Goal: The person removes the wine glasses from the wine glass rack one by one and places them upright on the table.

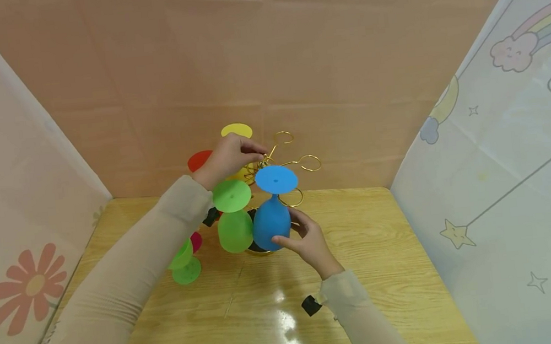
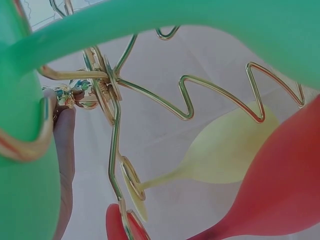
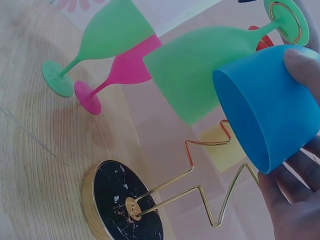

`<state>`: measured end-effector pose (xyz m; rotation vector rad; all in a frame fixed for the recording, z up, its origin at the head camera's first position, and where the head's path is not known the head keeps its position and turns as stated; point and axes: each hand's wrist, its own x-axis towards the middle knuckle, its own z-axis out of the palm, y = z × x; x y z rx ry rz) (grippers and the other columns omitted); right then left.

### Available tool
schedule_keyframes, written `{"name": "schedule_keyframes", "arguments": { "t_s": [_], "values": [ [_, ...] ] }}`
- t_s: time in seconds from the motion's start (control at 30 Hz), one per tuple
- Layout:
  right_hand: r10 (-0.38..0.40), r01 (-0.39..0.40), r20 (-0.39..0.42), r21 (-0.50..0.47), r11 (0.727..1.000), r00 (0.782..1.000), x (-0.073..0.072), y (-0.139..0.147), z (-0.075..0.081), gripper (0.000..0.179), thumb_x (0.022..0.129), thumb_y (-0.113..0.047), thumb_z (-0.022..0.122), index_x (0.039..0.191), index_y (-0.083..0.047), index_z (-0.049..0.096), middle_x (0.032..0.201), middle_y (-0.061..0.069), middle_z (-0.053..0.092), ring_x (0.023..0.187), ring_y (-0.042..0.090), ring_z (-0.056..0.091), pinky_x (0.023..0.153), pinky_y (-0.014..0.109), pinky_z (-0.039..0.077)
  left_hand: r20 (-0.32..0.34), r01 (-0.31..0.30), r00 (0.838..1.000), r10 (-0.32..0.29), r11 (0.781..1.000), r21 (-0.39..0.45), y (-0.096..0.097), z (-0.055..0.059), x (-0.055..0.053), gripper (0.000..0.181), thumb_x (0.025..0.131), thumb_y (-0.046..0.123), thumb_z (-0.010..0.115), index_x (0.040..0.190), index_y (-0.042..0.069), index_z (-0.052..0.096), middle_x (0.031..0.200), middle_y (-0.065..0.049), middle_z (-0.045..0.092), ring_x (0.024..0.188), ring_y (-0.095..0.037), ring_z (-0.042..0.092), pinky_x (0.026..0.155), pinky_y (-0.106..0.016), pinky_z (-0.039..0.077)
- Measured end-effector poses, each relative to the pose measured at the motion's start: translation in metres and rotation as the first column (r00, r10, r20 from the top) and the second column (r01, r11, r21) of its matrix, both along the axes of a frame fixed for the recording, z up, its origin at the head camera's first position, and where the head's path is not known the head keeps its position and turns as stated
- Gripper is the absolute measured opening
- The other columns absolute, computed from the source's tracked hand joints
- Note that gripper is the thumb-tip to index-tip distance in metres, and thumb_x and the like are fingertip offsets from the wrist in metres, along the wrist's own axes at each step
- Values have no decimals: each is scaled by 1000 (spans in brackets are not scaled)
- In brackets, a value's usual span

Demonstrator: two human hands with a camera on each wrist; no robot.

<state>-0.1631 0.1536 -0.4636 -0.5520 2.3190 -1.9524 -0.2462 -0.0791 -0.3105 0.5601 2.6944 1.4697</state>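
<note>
My right hand (image 1: 315,246) holds a blue wine goblet (image 1: 270,227) upside down, thumb and fingers around its bowl. The goblet's round foot is up near the gold wire rack (image 1: 310,162). With thumb and fingertips, my left hand (image 1: 229,157) pinches the ornament (image 2: 70,95) on top of the rack. A green goblet (image 1: 235,234) hangs upside down just left of the blue one, its foot in a wire ring. Red (image 2: 280,180) and yellow (image 2: 225,145) goblets hang on the far left side, partly hidden by my left hand.
On the wooden table (image 1: 367,296), a second green goblet (image 3: 112,32) and a pink goblet (image 3: 131,65) stand upright at the left. The rack's round black base (image 3: 127,195) has a gold rim. Bare rings stick out right. A pink backdrop (image 1: 336,77) rises behind.
</note>
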Motion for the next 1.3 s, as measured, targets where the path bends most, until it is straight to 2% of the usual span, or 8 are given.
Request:
{"name": "schedule_keyframes", "arguments": {
  "t_s": [0.17,0.47,0.77,0.97,1.3],
  "values": [
    [5,-5,-7,4,1000,1000,2,2,-3,73,81,-11,86,146,-10,53,144,10,55,132,30,52,111,44,44,-2,0,1000,0,1000,-4,1,-1,-1,26,96,7,70,121,0,73,118,-14,72,108,-27,67,93,-36,56],
    [21,-21,2,10,1000,1000,9,3,-6,75,79,-11,89,145,-15,55,144,7,55,134,29,51,112,49,42,-8,-3,1000,3,1000,6,2,-1,1,25,95,5,70,119,0,74,118,-14,72,108,-26,67,92,-36,56],
    [34,-34,-20,27,999,999,15,5,-11,76,79,-15,89,146,-12,54,147,7,54,135,30,51,112,46,42,-16,-1,1000,1,1000,7,1,1,4,25,95,4,70,120,0,73,119,-16,72,107,-28,66,91,-35,55],
    [48,-47,-30,34,998,998,17,7,-19,76,79,-11,89,146,-12,53,148,7,52,138,30,48,114,43,41,-19,-8,1000,8,1000,5,1,2,5,25,95,4,70,119,0,74,119,-16,72,108,-28,66,90,-35,55],
    [49,-49,8,22,999,999,24,13,-25,78,77,-7,89,146,-11,52,148,8,52,139,30,47,114,41,40,-4,-6,1000,6,1000,1,1,3,6,26,96,4,69,121,0,73,121,-17,71,109,-28,65,92,-36,54]
  ]
}}
